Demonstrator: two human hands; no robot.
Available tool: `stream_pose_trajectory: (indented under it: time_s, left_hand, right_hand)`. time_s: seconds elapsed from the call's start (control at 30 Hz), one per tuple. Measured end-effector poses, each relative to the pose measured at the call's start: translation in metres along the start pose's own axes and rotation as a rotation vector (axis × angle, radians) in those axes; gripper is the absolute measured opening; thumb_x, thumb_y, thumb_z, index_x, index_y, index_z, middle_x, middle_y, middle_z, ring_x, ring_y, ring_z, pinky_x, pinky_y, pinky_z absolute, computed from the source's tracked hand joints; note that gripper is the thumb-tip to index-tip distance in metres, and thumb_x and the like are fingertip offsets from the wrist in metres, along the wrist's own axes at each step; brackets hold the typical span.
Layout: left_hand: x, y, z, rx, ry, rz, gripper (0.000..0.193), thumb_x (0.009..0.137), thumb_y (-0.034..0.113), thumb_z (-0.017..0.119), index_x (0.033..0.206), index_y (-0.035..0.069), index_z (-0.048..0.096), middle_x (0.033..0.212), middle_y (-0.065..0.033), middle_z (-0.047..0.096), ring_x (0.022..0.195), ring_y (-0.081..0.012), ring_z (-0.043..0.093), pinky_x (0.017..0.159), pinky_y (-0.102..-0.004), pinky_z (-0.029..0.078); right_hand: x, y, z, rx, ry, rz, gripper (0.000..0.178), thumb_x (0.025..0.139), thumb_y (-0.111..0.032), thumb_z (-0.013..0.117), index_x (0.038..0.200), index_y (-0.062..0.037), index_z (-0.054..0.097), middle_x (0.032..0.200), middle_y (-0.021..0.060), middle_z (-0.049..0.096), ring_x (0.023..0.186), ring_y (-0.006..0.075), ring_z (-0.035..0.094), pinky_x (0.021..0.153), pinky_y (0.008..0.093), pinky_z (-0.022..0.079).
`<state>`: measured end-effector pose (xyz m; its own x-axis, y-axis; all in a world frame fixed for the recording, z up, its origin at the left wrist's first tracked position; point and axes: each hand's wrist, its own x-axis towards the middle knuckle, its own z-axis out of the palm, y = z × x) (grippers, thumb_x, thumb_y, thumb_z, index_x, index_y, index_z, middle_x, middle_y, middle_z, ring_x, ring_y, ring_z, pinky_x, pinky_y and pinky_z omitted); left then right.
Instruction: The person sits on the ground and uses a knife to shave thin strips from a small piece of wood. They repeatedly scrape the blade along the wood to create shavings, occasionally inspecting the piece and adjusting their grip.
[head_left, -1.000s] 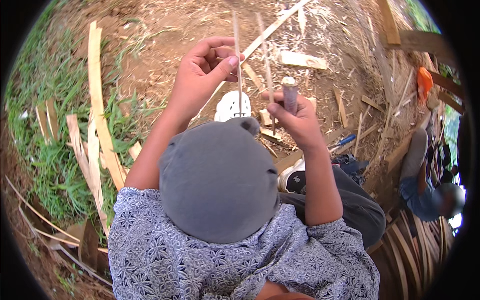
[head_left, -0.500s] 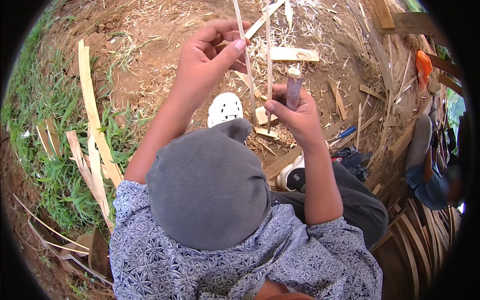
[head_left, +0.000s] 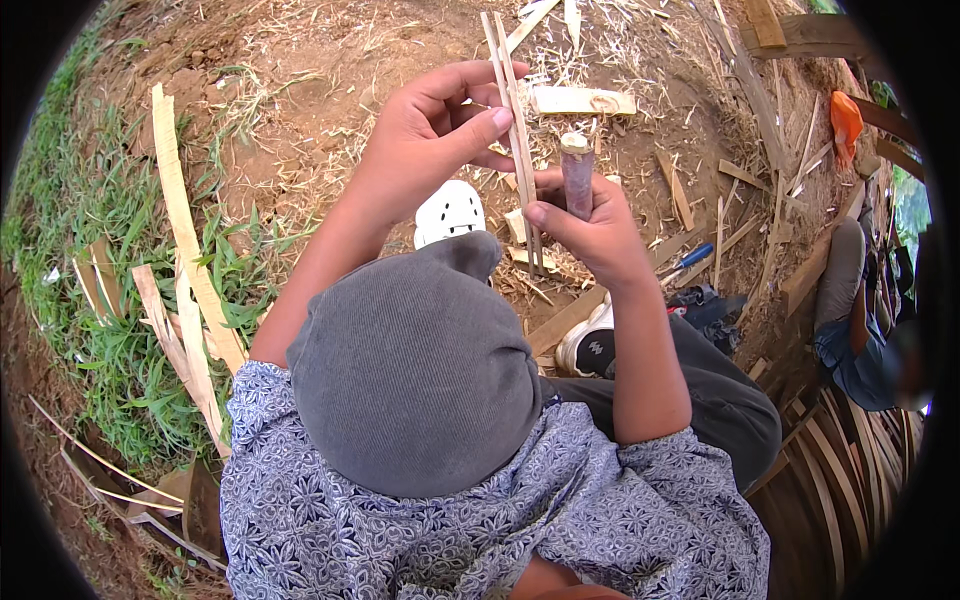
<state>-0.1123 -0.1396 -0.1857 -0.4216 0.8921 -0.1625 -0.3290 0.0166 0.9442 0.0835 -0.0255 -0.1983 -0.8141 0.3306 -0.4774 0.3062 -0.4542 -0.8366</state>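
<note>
My left hand [head_left: 432,140] pinches a thin pale wooden strip [head_left: 494,52] between thumb and fingers. A second thin wooden strip [head_left: 519,135] lies alongside it, and the two nearly touch along their length. Lower down, my right hand [head_left: 595,232] is closed, thumb against the strips. Also in its grip, a thick purplish handle [head_left: 578,185] with a pale end points up and away; the rest of that tool is hidden. Beneath the hands, a white perforated shoe [head_left: 449,212] shows beyond my grey cap [head_left: 415,370].
Shavings litter the brown soil. A flat pale board piece [head_left: 583,101] lies ahead. Right of my knee are a blue-handled tool [head_left: 694,255] and dark cloth [head_left: 708,310]. Long planks [head_left: 185,215] rest on grass at left; another person [head_left: 855,340] is at far right, near stacked slats [head_left: 850,470].
The two strips, held apart before, are now side by side. My left hand has shifted right and slightly nearer. The purplish handle has swung from leaning right to leaning slightly left.
</note>
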Motion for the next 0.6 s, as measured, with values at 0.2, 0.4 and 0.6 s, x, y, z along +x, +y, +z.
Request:
stream_pose_trajectory:
  time_s: [0.2, 0.4, 0.6]
  left_hand:
    - [-0.0006, -0.0011, -0.0005, 0.015, 0.036, 0.003, 0.041, 0.097, 0.018, 0.069, 0.135, 0.003, 0.063, 0.109, -0.0088, 0.070, 0.099, -0.0171, 0.069, 0.075, -0.0296, 0.065]
    - [0.0026, -0.0012, -0.0053, -0.024, 0.097, 0.021, 0.037, 0.100, 0.021, 0.066, 0.131, 0.000, 0.065, 0.103, -0.0084, 0.070, 0.093, -0.0150, 0.069, 0.068, -0.0276, 0.065]
    - [0.0022, 0.0004, -0.0060, -0.051, 0.145, -0.007, 0.036, 0.101, 0.020, 0.066, 0.129, -0.001, 0.066, 0.097, -0.0064, 0.070, 0.087, -0.0131, 0.070, 0.065, -0.0269, 0.065]
  right_hand:
    - [0.0004, 0.0006, 0.0014, 0.015, -0.011, 0.033, 0.032, 0.089, -0.009, 0.079, 0.117, 0.0031, 0.070, 0.096, 0.0053, 0.072, 0.085, 0.0087, 0.066, 0.072, 0.0228, 0.053]
    - [0.0019, 0.0031, -0.0002, -0.007, -0.050, 0.034, 0.031, 0.089, -0.010, 0.078, 0.115, 0.0030, 0.070, 0.097, 0.0060, 0.073, 0.088, 0.0110, 0.067, 0.077, 0.0261, 0.054]
    - [-0.0004, -0.0008, 0.0007, 0.032, -0.062, 0.045, 0.029, 0.091, -0.017, 0.077, 0.113, 0.0020, 0.071, 0.093, 0.0047, 0.072, 0.084, 0.0115, 0.067, 0.075, 0.0275, 0.054]
